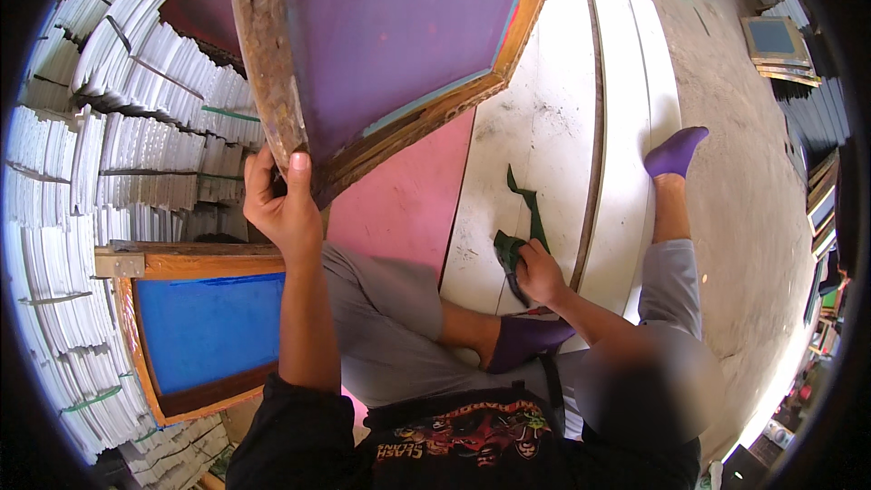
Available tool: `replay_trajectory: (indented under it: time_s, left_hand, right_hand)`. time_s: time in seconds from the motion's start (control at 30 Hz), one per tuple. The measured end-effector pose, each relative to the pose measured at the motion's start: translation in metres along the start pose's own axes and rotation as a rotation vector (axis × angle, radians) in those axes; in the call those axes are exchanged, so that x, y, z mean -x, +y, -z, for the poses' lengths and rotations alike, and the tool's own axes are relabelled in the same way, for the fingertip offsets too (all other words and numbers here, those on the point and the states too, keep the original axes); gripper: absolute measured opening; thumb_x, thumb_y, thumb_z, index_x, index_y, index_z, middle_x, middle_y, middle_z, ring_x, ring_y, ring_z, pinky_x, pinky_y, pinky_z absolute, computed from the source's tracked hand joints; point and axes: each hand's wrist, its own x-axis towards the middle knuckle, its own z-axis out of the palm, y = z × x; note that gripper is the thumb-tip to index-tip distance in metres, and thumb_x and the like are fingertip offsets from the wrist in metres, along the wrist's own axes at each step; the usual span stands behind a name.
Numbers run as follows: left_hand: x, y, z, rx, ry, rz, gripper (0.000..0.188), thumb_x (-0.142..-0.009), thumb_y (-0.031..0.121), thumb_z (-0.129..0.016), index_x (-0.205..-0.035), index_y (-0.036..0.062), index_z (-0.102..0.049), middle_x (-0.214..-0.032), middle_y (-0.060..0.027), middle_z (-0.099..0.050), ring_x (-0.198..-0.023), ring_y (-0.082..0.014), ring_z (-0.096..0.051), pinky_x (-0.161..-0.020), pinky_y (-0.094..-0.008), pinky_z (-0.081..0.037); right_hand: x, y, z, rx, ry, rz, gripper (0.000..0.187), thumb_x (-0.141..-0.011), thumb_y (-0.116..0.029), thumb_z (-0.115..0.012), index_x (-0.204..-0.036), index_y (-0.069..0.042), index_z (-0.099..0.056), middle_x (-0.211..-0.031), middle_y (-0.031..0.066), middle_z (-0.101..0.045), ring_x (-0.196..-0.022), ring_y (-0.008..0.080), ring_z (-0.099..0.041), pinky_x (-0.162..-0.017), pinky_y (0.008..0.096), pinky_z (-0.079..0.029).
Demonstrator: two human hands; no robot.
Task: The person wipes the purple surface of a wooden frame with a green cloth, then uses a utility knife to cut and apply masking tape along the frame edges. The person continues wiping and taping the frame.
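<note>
My left hand (286,200) pinches the near corner of a wooden screen-printing frame (272,54), which is tilted up in front of me. Purple mesh (399,36) fills this frame, with light blue tape along its inner edge. Down by my lap, my right hand (539,274) is closed around a crumpled dark green cloth (510,249); one strip of it trails away over the white board (544,127). Something dark and slim also shows beneath that hand, too unclear to name.
A second wooden frame with blue mesh (213,327) is at my left, beside tall stacks of white paper bundles (145,163). A pink board (408,191) lies beside the white one. My purple-socked foot (676,152) stretches right. More frames (776,41) sit at the far right.
</note>
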Motion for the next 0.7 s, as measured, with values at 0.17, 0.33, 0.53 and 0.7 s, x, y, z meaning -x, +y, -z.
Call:
replay_trajectory:
  time_s: [0.17,0.33,0.53,0.7]
  left_hand:
    - [0.009,0.006,-0.011,-0.012,-0.016,-0.019,0.024,-0.096,0.011,-0.072,-0.113,-0.0045,-0.069,-0.098,0.0002,-0.059,-0.089,-0.0088,-0.052,-0.082,-0.0251,-0.041]
    - [0.013,0.006,-0.021,0.004,-0.015,-0.009,0.031,-0.09,0.014,-0.078,-0.113,-0.0053,-0.071,-0.089,-0.0004,-0.056,-0.083,-0.011,-0.05,-0.077,-0.0263,-0.04]
    - [0.021,0.0,-0.028,-0.014,-0.078,0.037,0.026,-0.095,0.011,-0.072,-0.116,-0.0048,-0.069,-0.098,0.0011,-0.058,-0.089,-0.0094,-0.052,-0.081,-0.0257,-0.042]
    - [0.026,-0.005,-0.031,0.004,-0.047,0.064,0.032,-0.091,0.016,-0.078,-0.114,-0.0056,-0.07,-0.093,-0.0003,-0.056,-0.085,-0.01,-0.052,-0.077,-0.0253,-0.042]
  right_hand:
    - [-0.016,-0.019,-0.001,0.013,-0.1,0.491,0.017,-0.074,-0.008,-0.071,-0.09,-0.009,-0.065,-0.092,0.0098,-0.06,-0.091,0.0338,-0.064,-0.071,0.0447,-0.053]
    - [-0.081,-0.005,-0.039,0.319,-0.247,0.824,0.008,-0.081,-0.012,-0.064,-0.088,-0.013,-0.065,-0.096,0.0042,-0.062,-0.104,0.0259,-0.062,-0.08,0.0389,-0.052]
    - [-0.214,0.095,0.058,0.488,0.5,-0.098,0.019,-0.091,-0.009,-0.054,-0.11,-0.009,-0.06,-0.097,0.0141,-0.065,-0.093,0.0358,-0.064,-0.076,0.0519,-0.053]
    - [-0.167,0.066,0.052,0.401,0.228,0.233,0.01,-0.088,-0.009,-0.058,-0.096,-0.008,-0.063,-0.096,0.0132,-0.063,-0.092,0.0331,-0.065,-0.077,0.0467,-0.054]
